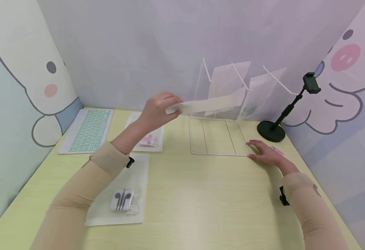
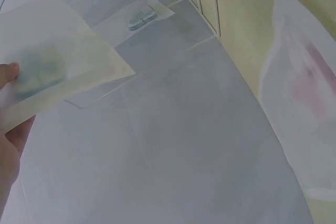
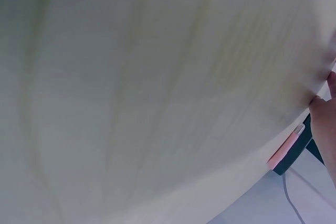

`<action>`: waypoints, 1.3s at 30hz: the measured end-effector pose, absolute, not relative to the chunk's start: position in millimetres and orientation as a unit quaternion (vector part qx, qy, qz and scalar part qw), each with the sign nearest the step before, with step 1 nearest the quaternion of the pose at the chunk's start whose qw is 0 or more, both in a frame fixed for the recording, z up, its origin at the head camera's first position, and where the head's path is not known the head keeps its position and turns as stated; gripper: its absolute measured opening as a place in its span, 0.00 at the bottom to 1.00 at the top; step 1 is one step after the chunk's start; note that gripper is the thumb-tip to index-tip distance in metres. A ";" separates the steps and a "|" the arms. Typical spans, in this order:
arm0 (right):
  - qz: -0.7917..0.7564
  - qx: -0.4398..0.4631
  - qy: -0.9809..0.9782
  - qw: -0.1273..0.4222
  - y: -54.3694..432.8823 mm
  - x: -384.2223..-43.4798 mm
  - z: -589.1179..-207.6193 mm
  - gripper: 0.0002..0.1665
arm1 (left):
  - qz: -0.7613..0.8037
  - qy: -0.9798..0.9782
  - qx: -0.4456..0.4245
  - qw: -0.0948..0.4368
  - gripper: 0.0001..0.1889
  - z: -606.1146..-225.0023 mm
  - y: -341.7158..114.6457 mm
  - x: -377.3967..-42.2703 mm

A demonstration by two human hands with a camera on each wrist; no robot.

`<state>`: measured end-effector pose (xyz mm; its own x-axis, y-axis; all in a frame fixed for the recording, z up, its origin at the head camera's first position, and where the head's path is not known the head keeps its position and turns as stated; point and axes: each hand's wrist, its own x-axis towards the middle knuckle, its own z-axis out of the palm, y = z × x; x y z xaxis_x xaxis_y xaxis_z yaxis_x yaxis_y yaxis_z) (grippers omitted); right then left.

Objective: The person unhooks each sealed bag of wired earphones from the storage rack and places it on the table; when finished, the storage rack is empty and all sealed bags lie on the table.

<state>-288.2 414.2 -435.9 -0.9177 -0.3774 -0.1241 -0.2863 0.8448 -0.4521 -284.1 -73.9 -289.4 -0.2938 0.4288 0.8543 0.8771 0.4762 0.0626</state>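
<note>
My left hand [image 1: 160, 109] pinches the end of a pale translucent pouch [image 1: 210, 104], raised in front of the wire rack. In the left wrist view, a blurred greenish shape shows through the pouch [image 2: 79, 30], with the thumb lying over its face. The white wire rack [image 1: 220, 154] has slanted rods; two more translucent pouches [image 1: 230, 78] [image 1: 260, 90] stand between them. At the rack's right front corner, the fingers and thumb of my right hand [image 1: 265, 152] touch the wire. In the right wrist view, that hand [image 3: 326, 129] appears at the right edge.
A pouch with an earphone box [image 1: 121, 200] lies front left, and a pouch with a pink item [image 1: 148, 140] behind it. A keyboard [image 1: 90, 130] lies far left. A black phone stand [image 1: 271, 131] stands back right, a pink object [image 1: 277, 150] beside the right hand.
</note>
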 end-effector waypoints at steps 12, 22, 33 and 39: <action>-0.219 -0.179 0.954 0.099 417.2 -289.2 -439.7 0.37 | -0.278 -0.788 -0.411 0.363 0.13 -295.9 -94.0 -266.8; -0.215 -0.182 0.954 0.100 414.7 -289.2 -435.2 0.37 | -0.292 -0.841 -0.364 0.273 0.22 -301.3 -111.9 -241.9; -0.208 -0.175 0.956 0.106 413.8 -288.3 -434.0 0.37 | -0.440 -0.857 -0.263 0.049 0.38 -312.6 -127.4 -223.8; -0.209 -0.173 0.957 0.102 414.4 -288.2 -435.2 0.37 | -0.465 -0.850 -0.248 0.015 0.37 -323.0 -134.0 -217.1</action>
<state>-288.2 414.4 -435.2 -0.9192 -0.3739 -0.1238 -0.2884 0.8530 -0.4350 -217.1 -134.0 -323.0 -0.8770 0.4065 0.2562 0.4351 0.4455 0.7824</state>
